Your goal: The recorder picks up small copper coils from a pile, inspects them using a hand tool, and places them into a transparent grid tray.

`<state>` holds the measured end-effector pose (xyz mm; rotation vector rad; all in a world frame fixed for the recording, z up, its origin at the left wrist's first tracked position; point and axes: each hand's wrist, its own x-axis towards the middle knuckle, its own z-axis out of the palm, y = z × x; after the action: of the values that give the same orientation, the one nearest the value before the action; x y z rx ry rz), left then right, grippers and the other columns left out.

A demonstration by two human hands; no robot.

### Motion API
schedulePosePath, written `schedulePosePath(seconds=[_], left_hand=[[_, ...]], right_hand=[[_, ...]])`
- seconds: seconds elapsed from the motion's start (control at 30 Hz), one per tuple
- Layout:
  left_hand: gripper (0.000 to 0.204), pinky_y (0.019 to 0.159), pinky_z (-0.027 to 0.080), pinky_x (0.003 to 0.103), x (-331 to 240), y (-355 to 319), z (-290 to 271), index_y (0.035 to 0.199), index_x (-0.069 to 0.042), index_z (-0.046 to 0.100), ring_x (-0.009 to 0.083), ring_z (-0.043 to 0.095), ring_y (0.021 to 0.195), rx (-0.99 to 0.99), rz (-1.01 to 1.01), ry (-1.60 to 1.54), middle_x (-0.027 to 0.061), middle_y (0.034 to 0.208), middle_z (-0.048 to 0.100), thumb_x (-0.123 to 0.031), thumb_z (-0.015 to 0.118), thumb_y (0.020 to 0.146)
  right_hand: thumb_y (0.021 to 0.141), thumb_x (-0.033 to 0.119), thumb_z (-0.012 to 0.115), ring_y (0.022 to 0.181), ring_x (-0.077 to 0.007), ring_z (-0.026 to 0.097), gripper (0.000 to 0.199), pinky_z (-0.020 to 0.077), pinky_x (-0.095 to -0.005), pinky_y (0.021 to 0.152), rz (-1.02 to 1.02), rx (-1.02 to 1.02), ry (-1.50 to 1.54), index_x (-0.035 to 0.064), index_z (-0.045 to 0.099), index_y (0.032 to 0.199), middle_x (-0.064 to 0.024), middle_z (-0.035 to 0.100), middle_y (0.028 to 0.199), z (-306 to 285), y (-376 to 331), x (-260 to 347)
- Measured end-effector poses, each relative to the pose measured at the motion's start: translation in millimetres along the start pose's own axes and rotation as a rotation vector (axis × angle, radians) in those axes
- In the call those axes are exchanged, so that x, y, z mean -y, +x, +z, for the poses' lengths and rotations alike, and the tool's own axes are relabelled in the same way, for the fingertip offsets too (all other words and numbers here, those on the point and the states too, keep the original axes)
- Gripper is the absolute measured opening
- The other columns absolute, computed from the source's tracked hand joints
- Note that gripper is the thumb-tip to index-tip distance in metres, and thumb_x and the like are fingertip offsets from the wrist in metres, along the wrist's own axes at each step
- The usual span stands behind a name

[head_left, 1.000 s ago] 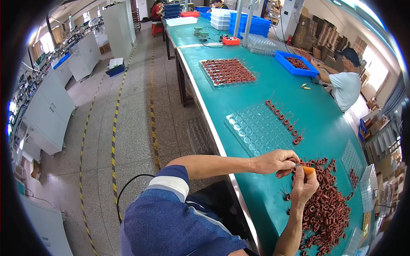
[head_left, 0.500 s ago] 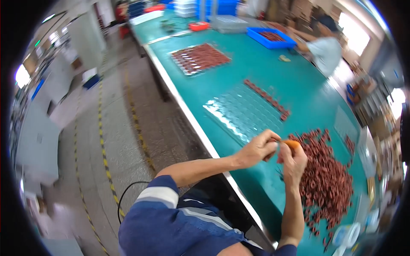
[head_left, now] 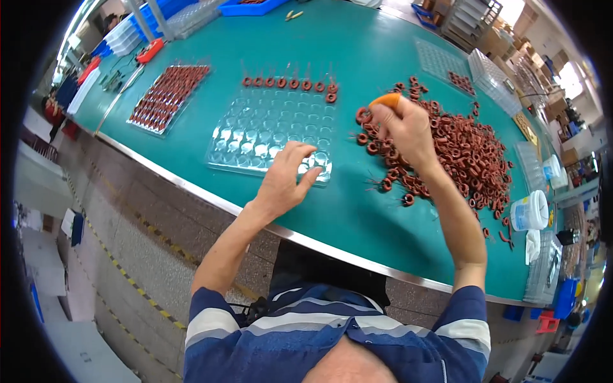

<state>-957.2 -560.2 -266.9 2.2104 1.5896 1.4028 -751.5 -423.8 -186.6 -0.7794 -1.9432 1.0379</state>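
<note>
My left hand is over the near right part of a clear plastic tray, fingers curved and apart, holding nothing that I can see. Red-brown ring coils with thin wire leads line the tray's far edge, with one more below the row's right end. My right hand is closed around an orange-handled tool; its working end is hidden. Close to those fingers lies a single ring coil, at the left edge of a large pile of ring coils.
A filled tray of coils lies to the left. Farther back are a blue bin and yellow-handled cutters. White tubs and stacked clear trays stand at the right. The table's metal edge runs in front of me.
My hands were together over the table; now they are apart. The left has gone to the tray, while the right, still with the orange-handled tool, is at the pile. The view has turned right.
</note>
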Motion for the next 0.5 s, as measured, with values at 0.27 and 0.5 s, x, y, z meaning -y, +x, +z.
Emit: schedulePosePath(seconds=[0.27, 0.5], left_hand=[[0.034, 0.092, 0.038, 0.042, 44, -35, -8, 0.109, -0.005, 0.055, 0.0318, 0.049, 0.107, 0.134, 0.003, 0.214, 0.0137, 0.114, 0.051, -0.015, 0.068, 0.079], [0.032, 0.091, 0.039, 0.041, 60, -32, -15, 0.107, -0.004, 0.055, 0.031, 0.051, 0.106, 0.129, 0.026, 0.185, 0.0132, 0.112, 0.051, -0.014, 0.067, 0.079]], right_hand=[[0.086, 0.019, 0.057, 0.054, -0.0111, 0.06, 0.023, 0.0456, -0.0265, 0.05, 0.057, 0.273, -0.358, -0.0024, 0.065, 0.089, -0.0051, 0.065, 0.073, 57, 105, -50], [0.081, 0.016, 0.058, 0.052, -0.0146, 0.064, 0.02, 0.0521, -0.0295, 0.055, 0.012, 0.396, -0.532, -0.0021, 0.066, 0.082, -0.0087, 0.067, 0.067, 95, 149, -73]])
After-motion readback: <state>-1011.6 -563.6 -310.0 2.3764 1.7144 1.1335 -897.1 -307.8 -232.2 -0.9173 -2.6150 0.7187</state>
